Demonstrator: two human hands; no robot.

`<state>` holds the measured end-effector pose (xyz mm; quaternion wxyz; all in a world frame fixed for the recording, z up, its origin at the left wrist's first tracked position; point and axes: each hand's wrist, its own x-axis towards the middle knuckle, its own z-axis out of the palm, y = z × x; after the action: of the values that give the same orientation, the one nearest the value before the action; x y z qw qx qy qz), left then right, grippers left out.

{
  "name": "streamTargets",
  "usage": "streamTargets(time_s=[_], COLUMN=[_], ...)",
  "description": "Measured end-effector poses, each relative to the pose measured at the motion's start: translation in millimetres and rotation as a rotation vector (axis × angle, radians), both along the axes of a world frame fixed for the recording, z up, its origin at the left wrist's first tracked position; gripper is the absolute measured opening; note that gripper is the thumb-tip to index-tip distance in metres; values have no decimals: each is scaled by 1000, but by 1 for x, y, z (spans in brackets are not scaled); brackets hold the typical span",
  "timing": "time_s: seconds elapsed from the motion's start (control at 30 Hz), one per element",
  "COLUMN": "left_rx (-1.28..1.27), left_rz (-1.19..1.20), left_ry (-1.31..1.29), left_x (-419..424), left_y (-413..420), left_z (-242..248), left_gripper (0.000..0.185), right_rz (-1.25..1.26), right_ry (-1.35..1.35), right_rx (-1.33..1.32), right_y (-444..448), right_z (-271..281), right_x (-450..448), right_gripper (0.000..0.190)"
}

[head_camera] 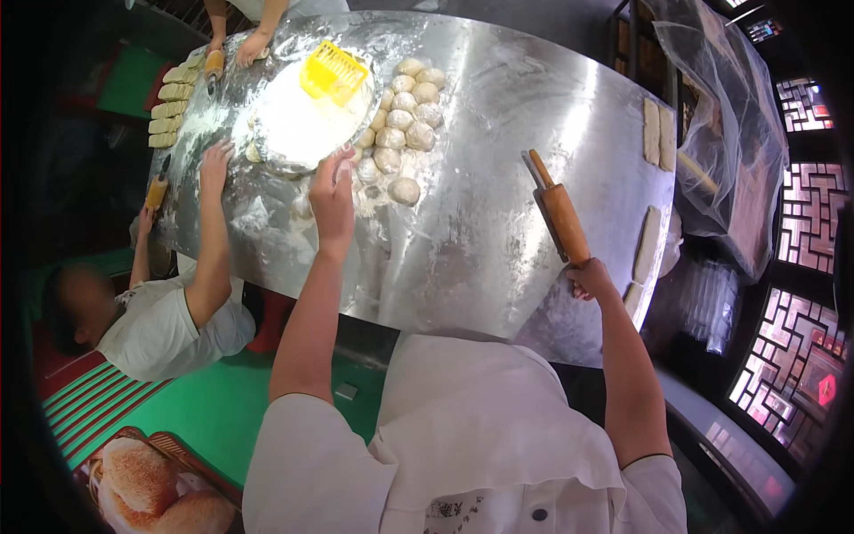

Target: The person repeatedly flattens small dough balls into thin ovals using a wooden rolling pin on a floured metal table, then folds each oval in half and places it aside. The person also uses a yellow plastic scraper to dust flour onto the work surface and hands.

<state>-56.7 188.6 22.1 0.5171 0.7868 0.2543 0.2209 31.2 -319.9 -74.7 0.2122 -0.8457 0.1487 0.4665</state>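
Observation:
My right hand [588, 279] grips one handle of a wooden rolling pin [566, 220], whose far end points away from me over the steel table [474, 267]. My left hand [333, 193] is at the near rim of a round basin of white flour [293, 127]. Its fingers are bent and flour-dusted; whether they hold anything is unclear. Just right of that hand are several round dough balls [400, 120], with one dough ball [403, 191] a little apart from the cluster. In the basin, a yellow plastic basket [332, 73] sits on the flour.
A co-worker [180, 320] at left has one hand on the table and the other at a rolling pin [157, 190]. Across the table, another person's hands [250, 48] are beside a rolling pin [213, 65]. Dough pieces [167, 110] line the left edge, dough strips [650, 133] the right.

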Motion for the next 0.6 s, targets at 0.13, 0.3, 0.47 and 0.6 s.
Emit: streamTargets(time_s=[0.13, 0.3, 0.47, 0.6], left_rx=[183, 324, 699, 895], left_rz=[-235, -981, -1125, -588], left_ry=[153, 94, 182, 410], left_x=[-85, -125, -127, -116], left_y=[-81, -215, -219, -116], left_z=[-57, -96, -117, -115], left_gripper=[29, 41, 62, 56], right_rz=[-7, 0, -20, -21], right_ry=[21, 39, 57, 74], right_rx=[23, 13, 34, 79], right_y=[0, 0, -7, -9], right_z=[0, 5, 0, -8], right_x=[2, 6, 5, 9], right_gripper=[33, 35, 36, 37])
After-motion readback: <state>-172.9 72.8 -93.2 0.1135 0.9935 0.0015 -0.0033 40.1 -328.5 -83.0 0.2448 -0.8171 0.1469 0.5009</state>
